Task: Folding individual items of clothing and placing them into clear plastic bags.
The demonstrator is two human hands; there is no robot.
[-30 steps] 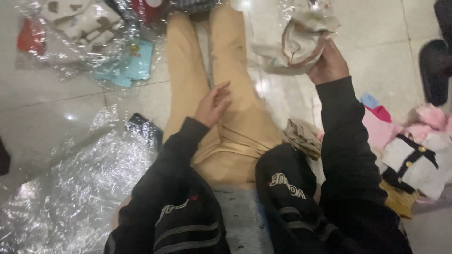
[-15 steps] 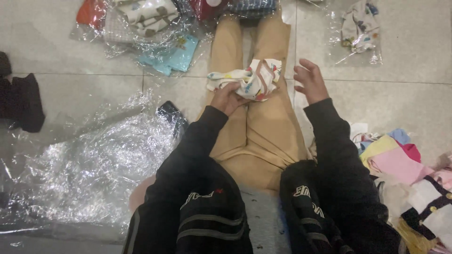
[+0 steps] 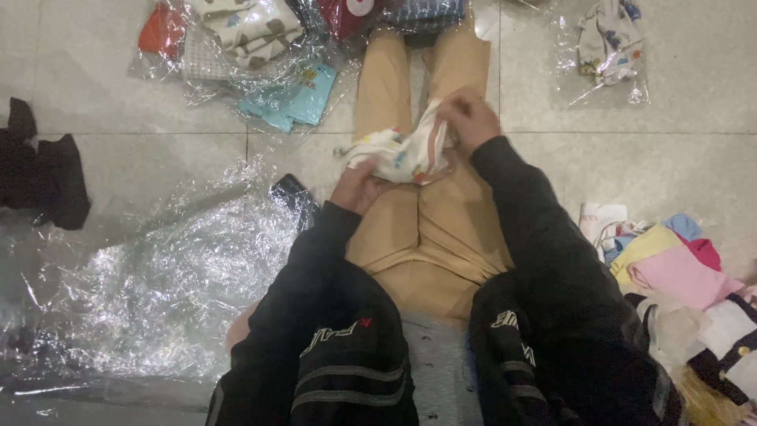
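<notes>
Sitting on the tiled floor (image 3: 678, 158), mid-fold on a small printed garment (image 3: 398, 154) over the lap. Left hand (image 3: 359, 183) gripping its lower edge, right hand (image 3: 471, 118) pinching the top corner. Probably needs flattening, then tucking the corner over.

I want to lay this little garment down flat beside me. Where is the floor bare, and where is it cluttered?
Bare tile lies right of the tan trousers, below the bagged garment and above the bright clothes pile. Another patch sits left, between the dark cloth and the crumpled plastic sheet. The top edge is crowded with wrapped packs; both hands hold the patterned garment.
</notes>
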